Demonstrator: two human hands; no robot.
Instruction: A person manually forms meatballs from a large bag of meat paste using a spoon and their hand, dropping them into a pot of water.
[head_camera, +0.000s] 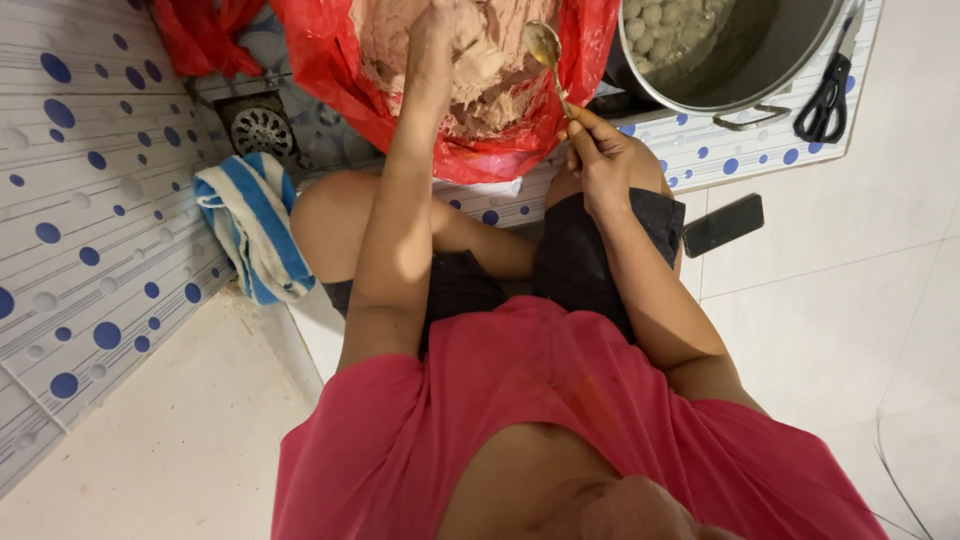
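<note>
My left hand (445, 35) reaches into a red plastic bag (330, 60) and grips a lump of pale paste (490, 90) from the mass inside. A metal spoon (548, 52) is held by its handle in my right hand (600, 150), its bowl raised over the paste beside the left hand. To the right stands a large metal pot (790, 70) with several small pale balls (655, 25) floating in water. I sit low, knees apart, facing the bag.
Black scissors (825, 95) lie right of the pot. A dark phone (722, 224) lies on the white floor tile. A blue and white striped cloth (255, 225) sits by the dotted wall. A floor drain (262, 128) is behind it.
</note>
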